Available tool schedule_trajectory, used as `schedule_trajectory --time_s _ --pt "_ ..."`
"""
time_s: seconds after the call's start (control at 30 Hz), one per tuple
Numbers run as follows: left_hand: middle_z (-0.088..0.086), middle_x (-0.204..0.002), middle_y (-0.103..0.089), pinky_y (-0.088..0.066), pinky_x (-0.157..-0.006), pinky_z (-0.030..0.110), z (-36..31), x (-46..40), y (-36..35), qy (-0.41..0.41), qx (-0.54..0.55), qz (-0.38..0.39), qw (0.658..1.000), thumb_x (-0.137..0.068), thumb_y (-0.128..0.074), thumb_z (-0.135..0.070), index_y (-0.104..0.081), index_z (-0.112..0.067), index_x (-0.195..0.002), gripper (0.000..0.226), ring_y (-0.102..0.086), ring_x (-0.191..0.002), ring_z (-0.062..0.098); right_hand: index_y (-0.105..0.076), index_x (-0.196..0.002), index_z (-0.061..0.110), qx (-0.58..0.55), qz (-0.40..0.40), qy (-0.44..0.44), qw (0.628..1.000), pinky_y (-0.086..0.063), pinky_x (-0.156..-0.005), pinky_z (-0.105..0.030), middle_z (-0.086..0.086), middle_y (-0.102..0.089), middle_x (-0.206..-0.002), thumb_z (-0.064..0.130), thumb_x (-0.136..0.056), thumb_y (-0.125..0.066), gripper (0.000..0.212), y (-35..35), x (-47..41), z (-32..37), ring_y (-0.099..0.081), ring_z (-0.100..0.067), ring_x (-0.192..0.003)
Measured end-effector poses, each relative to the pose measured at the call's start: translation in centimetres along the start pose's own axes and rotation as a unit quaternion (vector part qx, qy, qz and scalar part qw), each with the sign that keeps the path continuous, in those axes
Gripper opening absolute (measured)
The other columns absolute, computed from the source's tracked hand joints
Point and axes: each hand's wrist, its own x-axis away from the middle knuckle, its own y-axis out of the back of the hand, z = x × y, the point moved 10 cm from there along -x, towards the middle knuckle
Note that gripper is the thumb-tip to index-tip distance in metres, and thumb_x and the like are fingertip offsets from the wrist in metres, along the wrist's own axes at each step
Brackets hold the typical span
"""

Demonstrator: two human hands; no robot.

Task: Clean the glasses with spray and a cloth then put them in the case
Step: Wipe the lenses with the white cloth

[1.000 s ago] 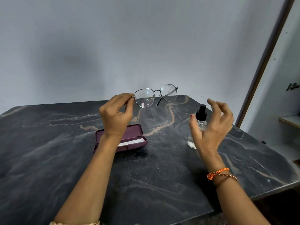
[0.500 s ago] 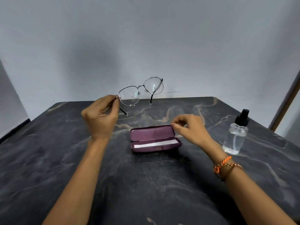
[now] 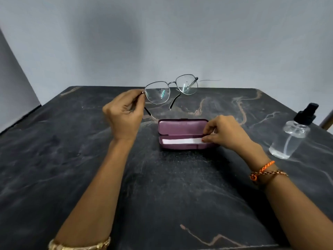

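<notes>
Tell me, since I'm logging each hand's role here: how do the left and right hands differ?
The left hand is raised above the table, pinching the glasses at one hinge; the right hand is low at the open case, fingers on the white cloth. The left wrist wears a gold bangle, the right an orange thread bracelet. Both are bare.

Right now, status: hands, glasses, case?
Left hand pinching glasses at the hinge, held above the table. Right hand pinching white cloth in open case. Droplets on lenses. Spray bottle standing clear at right.
</notes>
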Motion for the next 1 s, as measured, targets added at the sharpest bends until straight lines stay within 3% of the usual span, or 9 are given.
schedule_trajectory --time_s 0.1,0.3,0.73,0.87,1.0 --pt "0.011 -0.063 -0.069 -0.045 -0.05 0.022 -0.4 0.1 -0.3 -0.011 -0.003 0.009 1.0 -0.074 -0.067 0.001 -0.071 0.004 -0.075 0.004 -0.056 -0.056 0.017 -0.068 -0.073 0.012 -0.006 -0.039 -0.011 0.999 -0.047 -0.067 -0.03 0.0 -0.059 -0.068 0.02 -0.065 -0.079 0.016 1.0 0.1 -0.2 -0.056 -0.017 -0.068" --pt "-0.002 -0.075 -0.062 -0.045 -0.058 0.011 0.1 0.1 -0.2 0.007 0.007 -0.002 1.0 -0.075 -0.067 -0.001 -0.071 0.004 -0.079 0.008 -0.057 -0.064 0.005 -0.075 -0.08 0.016 0.03 0.012 -0.018 0.999 -0.054 -0.074 -0.038 -0.008 -0.072 -0.081 0.025 -0.07 -0.076 0.014 0.0 0.2 -0.4 -0.065 -0.027 -0.08" --pt "-0.001 -0.077 -0.061 -0.043 -0.058 0.004 -0.3 0.2 -0.3 0.004 0.013 0.0 1.0 -0.075 -0.067 0.0 -0.07 0.005 -0.08 0.008 -0.055 -0.064 0.004 -0.066 -0.078 0.015 0.028 0.077 0.01 0.997 -0.043 -0.07 -0.031 0.0 -0.057 -0.08 0.018 -0.079 -0.065 0.004 -1.6 0.1 0.0 -0.054 -0.019 -0.08" --pt "-0.002 -0.076 -0.061 -0.045 -0.057 0.008 -0.4 0.3 -0.4 -0.001 0.01 0.004 1.0 -0.075 -0.067 0.0 -0.07 0.005 -0.08 0.008 -0.056 -0.064 0.005 -0.054 -0.072 0.016 0.029 0.056 0.027 0.998 -0.036 -0.067 -0.03 -0.002 -0.054 -0.084 0.018 -0.083 -0.057 0.012 -1.2 0.1 0.4 -0.054 -0.024 -0.084" --pt "-0.002 -0.078 -0.062 -0.046 -0.059 0.007 -0.4 0.3 -0.4 -0.002 0.013 0.004 1.0 -0.075 -0.067 0.0 -0.07 0.005 -0.081 0.008 -0.057 -0.065 0.004 -0.057 -0.082 0.01 -0.049 0.003 0.028 0.998 -0.037 -0.067 -0.031 -0.001 -0.056 -0.079 0.019 -0.087 -0.053 0.011 0.3 0.2 0.7 -0.051 -0.02 -0.078"
